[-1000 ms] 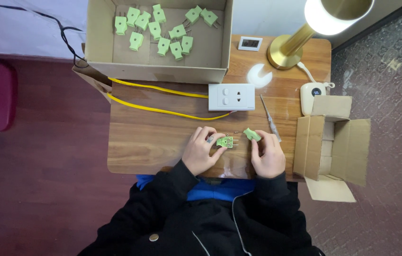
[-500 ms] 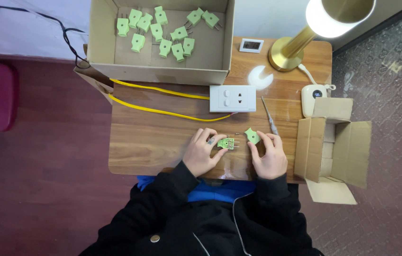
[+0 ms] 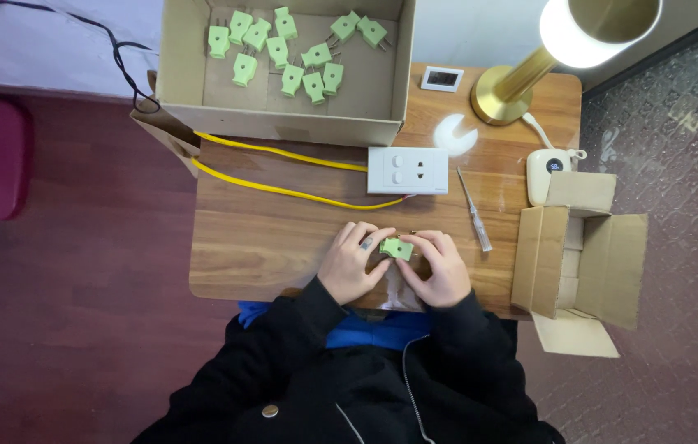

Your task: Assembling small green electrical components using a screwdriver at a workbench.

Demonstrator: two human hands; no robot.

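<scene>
Eleven pale green plastic plugs (image 3: 283, 45) lie in the open cardboard box (image 3: 176, 82) at the table's (image 3: 266, 238) far edge. Nearer, the left hand (image 3: 354, 261) and right hand (image 3: 439, 267) meet, fingers curled, pinching one small green plastic plug (image 3: 396, 248) between them, just above the near edge. One slim screwdriver (image 3: 474, 212) lies to their right.

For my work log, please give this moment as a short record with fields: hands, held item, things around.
left hand: left hand touches the green plug from its side
right hand: right hand holds the same plug from the other side
surface: wooden table
behind hands: white socket block with yellow cable
right of hands: screwdriver, open cardboard box
far edge: cardboard tray with more green plugs; gold lamp
</scene>
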